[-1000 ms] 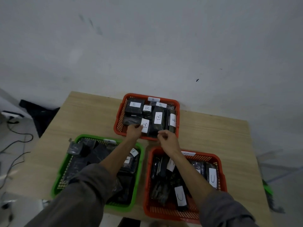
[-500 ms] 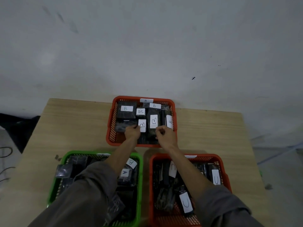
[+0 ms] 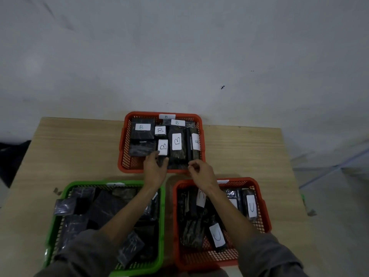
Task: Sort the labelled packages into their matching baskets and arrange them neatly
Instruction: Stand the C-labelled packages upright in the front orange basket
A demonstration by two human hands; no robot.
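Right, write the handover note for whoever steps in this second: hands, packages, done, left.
Left hand: at the near edge of the far red basket, fingers on a B-labelled package; a firm grip cannot be confirmed.
Right hand: curled at the same basket's near rim, beside the tall B package; whether it holds anything cannot be told.
Things: B packages fill the far basket; C-labelled packages lie in the near red basket; dark packages lie jumbled in the green basket, labels mostly hidden.
Done: B and C look sorted.
Left: straighten B, then tidy the two near baskets.

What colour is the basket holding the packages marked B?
The B basket is red-orange plastic mesh, seen clearly in the head view.
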